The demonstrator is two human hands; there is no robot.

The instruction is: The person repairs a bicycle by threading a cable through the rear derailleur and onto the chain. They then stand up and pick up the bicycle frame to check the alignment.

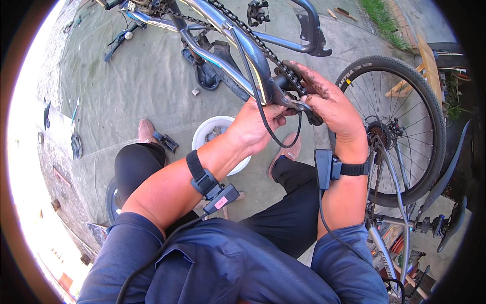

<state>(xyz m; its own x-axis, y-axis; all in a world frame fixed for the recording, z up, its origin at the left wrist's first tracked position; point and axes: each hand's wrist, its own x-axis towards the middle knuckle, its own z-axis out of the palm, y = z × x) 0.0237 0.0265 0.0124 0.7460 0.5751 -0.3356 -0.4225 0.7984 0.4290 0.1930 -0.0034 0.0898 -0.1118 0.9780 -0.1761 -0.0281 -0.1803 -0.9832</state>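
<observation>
A bicycle frame (204, 46) with silver-blue tubes slants in from the top, its rear end between my hands. The black chain (263, 46) runs along it to the rear derailleur (315, 117). My left hand (248, 127) is closed at the frame's rear end, beside the derailleur, its fingers partly hidden under the metal. My right hand (331, 104), smeared with black grease, curls around the chain and derailleur from the right, thumb pressed on it. A black cable (265, 120) loops from the frame to the derailleur, passing in front of my left fingers.
A white bucket (200, 136) with grey contents stands between my feet, below my left forearm. At right leans another bicycle with a large wheel (433, 101). A pedal (206, 76) hangs under the frame. A green ground sheet (111, 96) covers the floor at left.
</observation>
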